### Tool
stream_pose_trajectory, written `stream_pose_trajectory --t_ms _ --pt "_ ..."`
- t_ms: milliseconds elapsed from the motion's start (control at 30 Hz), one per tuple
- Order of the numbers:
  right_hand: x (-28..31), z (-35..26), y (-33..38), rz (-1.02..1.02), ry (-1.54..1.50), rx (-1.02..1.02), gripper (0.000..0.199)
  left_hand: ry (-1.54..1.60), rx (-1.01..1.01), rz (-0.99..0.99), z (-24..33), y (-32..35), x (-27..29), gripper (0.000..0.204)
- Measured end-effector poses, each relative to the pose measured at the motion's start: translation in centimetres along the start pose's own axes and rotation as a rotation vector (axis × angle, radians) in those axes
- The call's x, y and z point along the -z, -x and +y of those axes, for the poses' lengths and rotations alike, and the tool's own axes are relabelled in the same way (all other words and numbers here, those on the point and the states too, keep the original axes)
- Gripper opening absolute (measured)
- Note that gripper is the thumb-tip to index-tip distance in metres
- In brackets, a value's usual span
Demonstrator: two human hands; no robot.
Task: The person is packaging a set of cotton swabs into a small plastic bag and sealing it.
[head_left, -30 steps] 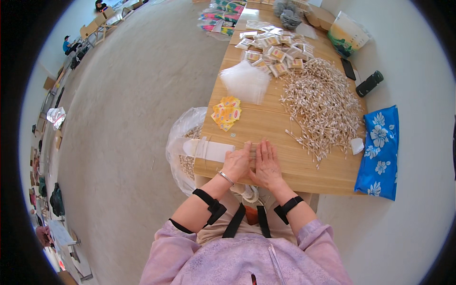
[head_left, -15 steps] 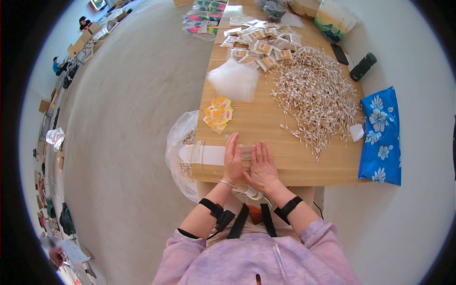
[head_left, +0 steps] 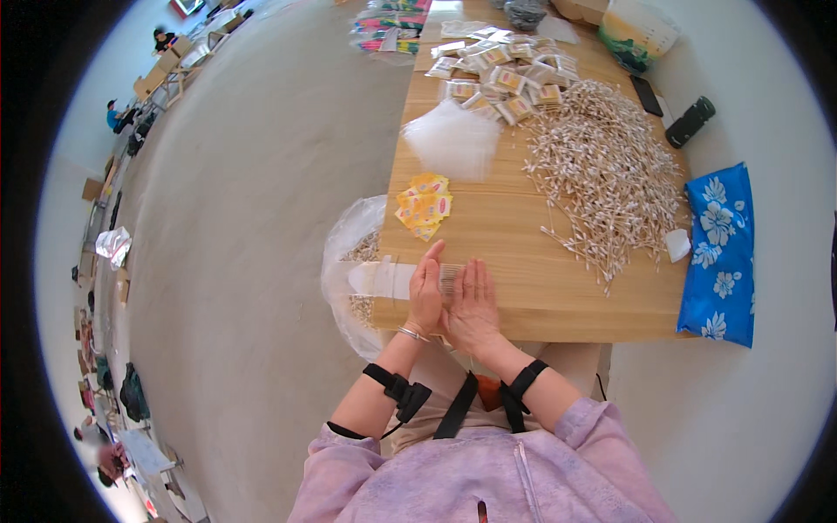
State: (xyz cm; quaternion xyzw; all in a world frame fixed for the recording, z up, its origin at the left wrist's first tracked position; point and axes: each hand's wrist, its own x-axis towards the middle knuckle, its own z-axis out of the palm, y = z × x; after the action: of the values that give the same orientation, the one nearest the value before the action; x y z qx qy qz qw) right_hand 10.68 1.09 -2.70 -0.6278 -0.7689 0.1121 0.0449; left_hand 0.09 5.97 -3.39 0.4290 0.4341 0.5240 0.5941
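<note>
A long wooden table (head_left: 523, 296) carries a wide heap of cotton swabs (head_left: 602, 174) and, near its front edge, a clear plastic pouch (head_left: 392, 279). Both hands press flat on this pouch, fingers stretched – the left hand (head_left: 425, 292) beside the right hand (head_left: 473, 307), almost touching. Small yellow packets (head_left: 424, 205) lie just behind.
</note>
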Motion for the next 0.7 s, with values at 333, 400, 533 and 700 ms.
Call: stream_pose_trajectory --t_ms 333,400,533,700 --pt "-2.0 -4.9 -2.1 0.014 -0.123 0.041 0.081 -0.162 -0.033 0.103 1.7 -0.1 5.3 0.046" --pt "-2.3 -4.6 -2.0 0.092 -0.15 0.088 0.086 -0.17 -0.031 0.101 1.8 -0.1 5.3 0.046" --pt "-2.0 -4.8 -2.2 0.084 -0.121 0.053 0.088 -0.181 -0.05 0.101 1.7 -0.1 5.1 0.046" --pt "-1.3 -5.0 -2.7 -0.014 -0.155 0.009 0.088 -0.089 0.006 0.043 1.6 -0.1 5.9 0.047"
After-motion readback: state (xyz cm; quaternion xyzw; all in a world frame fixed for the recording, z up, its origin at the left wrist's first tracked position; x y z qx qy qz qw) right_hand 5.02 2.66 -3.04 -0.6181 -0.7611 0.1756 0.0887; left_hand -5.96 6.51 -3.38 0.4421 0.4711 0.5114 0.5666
